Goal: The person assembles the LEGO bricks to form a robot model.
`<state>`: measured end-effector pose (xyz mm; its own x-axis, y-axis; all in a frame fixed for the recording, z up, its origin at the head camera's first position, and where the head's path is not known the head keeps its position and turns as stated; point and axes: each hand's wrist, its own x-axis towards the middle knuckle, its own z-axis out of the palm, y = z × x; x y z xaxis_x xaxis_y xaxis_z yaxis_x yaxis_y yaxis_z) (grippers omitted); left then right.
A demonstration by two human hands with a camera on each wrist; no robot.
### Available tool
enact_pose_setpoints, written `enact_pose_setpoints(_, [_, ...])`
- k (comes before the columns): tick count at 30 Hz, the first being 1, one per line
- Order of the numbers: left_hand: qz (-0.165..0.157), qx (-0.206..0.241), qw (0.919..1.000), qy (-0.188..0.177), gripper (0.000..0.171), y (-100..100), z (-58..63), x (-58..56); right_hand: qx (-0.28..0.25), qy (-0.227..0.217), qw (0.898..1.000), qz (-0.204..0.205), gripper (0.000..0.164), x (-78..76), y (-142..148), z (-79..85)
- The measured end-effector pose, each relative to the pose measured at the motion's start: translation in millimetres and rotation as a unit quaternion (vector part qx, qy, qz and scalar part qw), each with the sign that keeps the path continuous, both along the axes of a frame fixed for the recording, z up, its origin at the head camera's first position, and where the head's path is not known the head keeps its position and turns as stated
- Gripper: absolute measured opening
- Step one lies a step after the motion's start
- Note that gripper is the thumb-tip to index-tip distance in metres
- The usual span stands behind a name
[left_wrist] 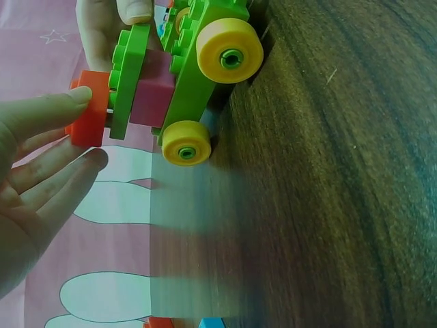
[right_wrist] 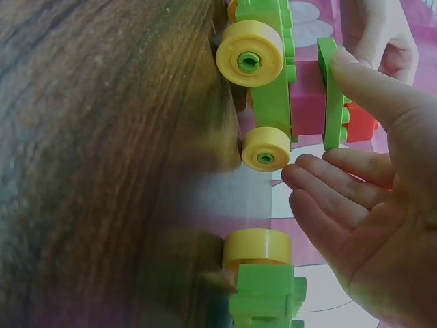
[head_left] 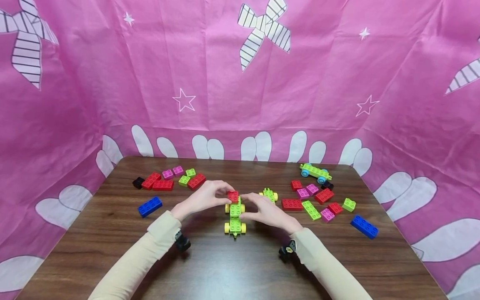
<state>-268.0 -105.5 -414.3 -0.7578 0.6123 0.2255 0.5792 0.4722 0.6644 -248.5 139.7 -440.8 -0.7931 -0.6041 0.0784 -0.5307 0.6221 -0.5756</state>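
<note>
My left hand pinches a red building brick between thumb and fingers, at the far end of a stack. In the left wrist view the red brick meets the studs of a thin green plate brick, tilted slightly against it. Under that plate sits a pink brick, on a green toy car base with yellow wheels. My right hand holds the green plate, its thumb at one end and its fingers at the other. Just right stands another green car base with yellow wheels, partly hidden.
To the left lie several red, pink and green bricks and a blue brick. More loose bricks lie to the right, with a second blue brick. A green car base with blue wheels stands at the back right. Pink cloth hangs behind the table.
</note>
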Motion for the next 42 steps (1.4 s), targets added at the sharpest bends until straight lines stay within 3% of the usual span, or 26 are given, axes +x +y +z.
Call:
enact_pose_setpoints(24, [-0.004, -0.007, 0.9999, -0.011, 0.029, 6.7, 1.4, -0.3, -0.004, -0.016, 1.0, -0.003, 0.064, -1.1, 1.1, -0.6])
enact_pose_setpoints(42, [-0.004, -0.007, 1.0, 0.003, 0.03, 8.6, -1.6, 2.9, -0.016, -0.022, 1.0, -0.001, 0.062, -0.1, 0.3, 1.4])
